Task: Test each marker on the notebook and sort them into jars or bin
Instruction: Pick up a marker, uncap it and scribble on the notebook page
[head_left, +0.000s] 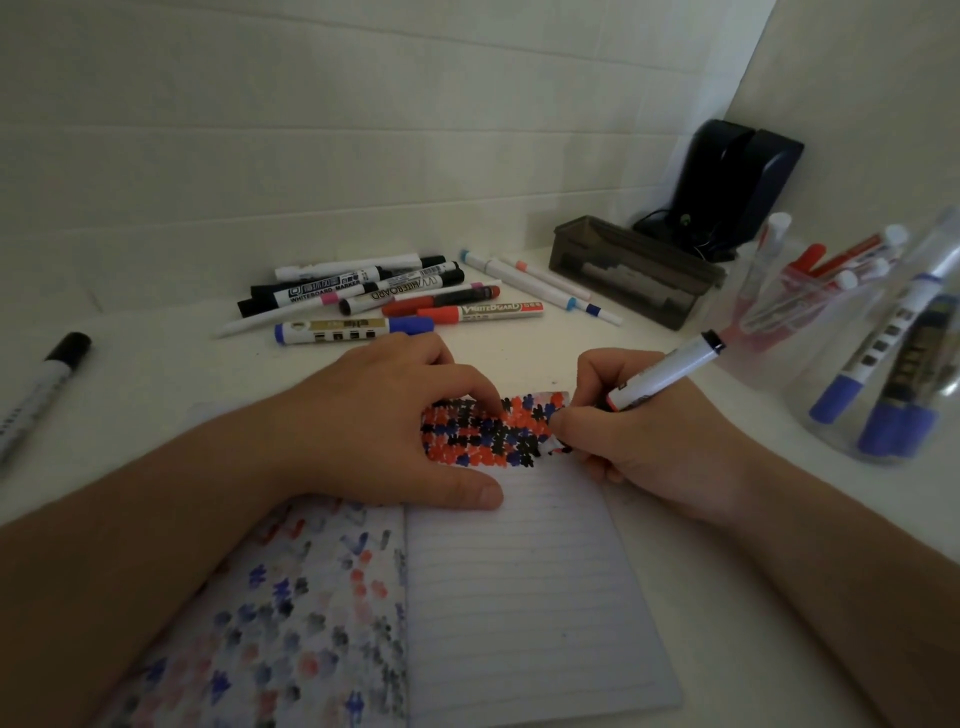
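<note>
Right hand (639, 447) curled tight around a white-barrelled whiteboard marker (665, 371), tip down on the top edge of the open lined-paper notebook (519, 587), near the desk's (156, 374) front middle. Left hand (384, 426) lies flat and relaxed, fingers pressing the page beside a patch of red, blue and black test marks (483, 431). Loose markers (384, 299) lie toward the desk's back edge; clear plastic jars (852, 338) with markers stand at its right edge.

A white tabletop (156, 384) carries an open lined notebook (519, 597) at the near edge, with a loose pile of whiteboard markers (395, 296) behind it and a single black-capped marker (41, 389) lying apart at the far left. Toward the right stand a dark rectangular bin (636, 270), a black device (727, 187) in the corner, and two clear jars (852, 358) holding markers.
</note>
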